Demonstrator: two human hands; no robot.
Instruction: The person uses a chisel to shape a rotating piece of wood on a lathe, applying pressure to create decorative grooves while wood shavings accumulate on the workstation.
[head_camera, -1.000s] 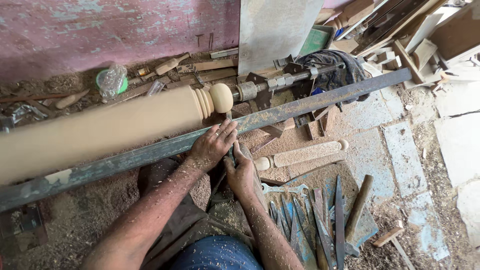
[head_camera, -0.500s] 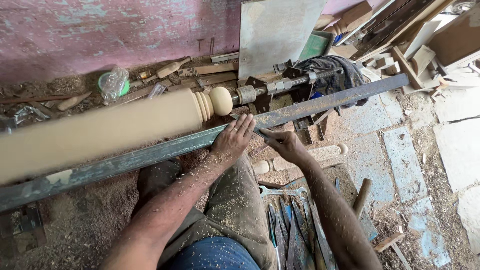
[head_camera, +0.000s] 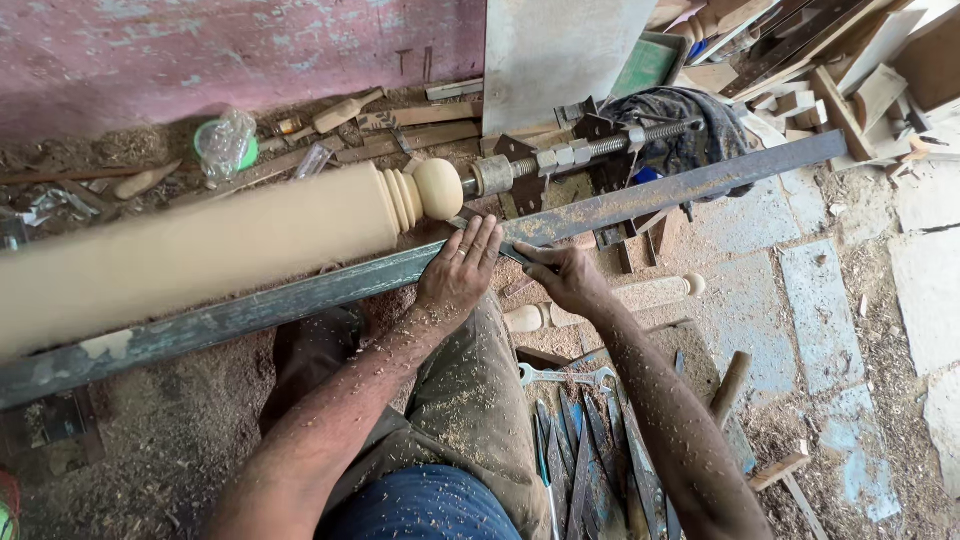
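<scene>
The wooden post (head_camera: 220, 245) lay across the lathe behind the steel bar (head_camera: 640, 195). The left hand (head_camera: 458, 272) pressed flat and open on that bar; the right hand (head_camera: 562, 278) clamped a thin chisel (head_camera: 508, 252) against it. The post looked heavy, stiff and smooth, best held at its ends.

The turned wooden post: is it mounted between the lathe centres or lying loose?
Mounted. The turned wooden post lies horizontal, its ball end meeting the metal tailstock screw; its far end is out of view. The left hand rests on the steel rail.
</scene>
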